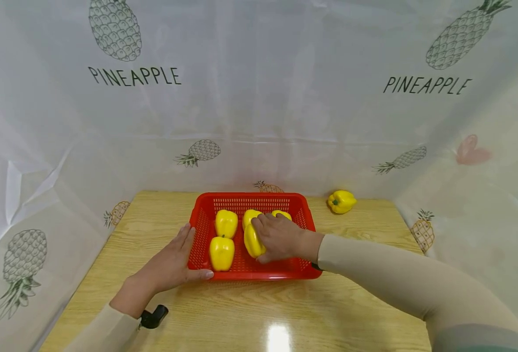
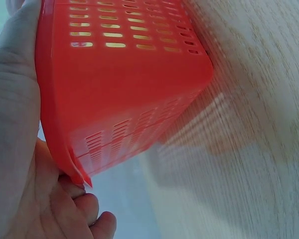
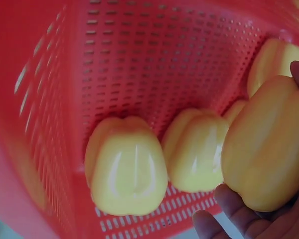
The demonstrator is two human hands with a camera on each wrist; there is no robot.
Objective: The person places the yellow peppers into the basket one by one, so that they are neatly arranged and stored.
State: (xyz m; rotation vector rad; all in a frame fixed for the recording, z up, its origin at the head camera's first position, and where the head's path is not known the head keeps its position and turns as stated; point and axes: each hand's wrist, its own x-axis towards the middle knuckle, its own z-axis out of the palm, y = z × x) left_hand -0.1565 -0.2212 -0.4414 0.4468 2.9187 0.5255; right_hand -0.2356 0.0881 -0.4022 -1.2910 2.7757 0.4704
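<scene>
A red slotted plastic basket (image 1: 259, 276) stands on the table, holding several yellow bell peppers. My left hand (image 1: 171, 264) holds its front left corner, thumb over the front rim; in the left wrist view some fingertips (image 2: 87, 206) curl below the rim. Inside the basket, my right hand (image 1: 281, 238) grips a yellow bell pepper (image 3: 269, 144), tilted between thumb and fingers. Two peppers, a rear one (image 1: 226, 224) and a front one (image 1: 222, 253), sit at the basket's left. Behind the right hand are another pepper (image 1: 251, 215) and a partly hidden one (image 1: 282, 213).
One more yellow bell pepper (image 1: 341, 202) lies on its side on the wooden table (image 1: 224, 313), behind and right of the basket. White sheeting (image 1: 259, 107) printed with pineapples hangs at the back and both sides. A black strap piece (image 1: 154, 317) sits by the left wrist.
</scene>
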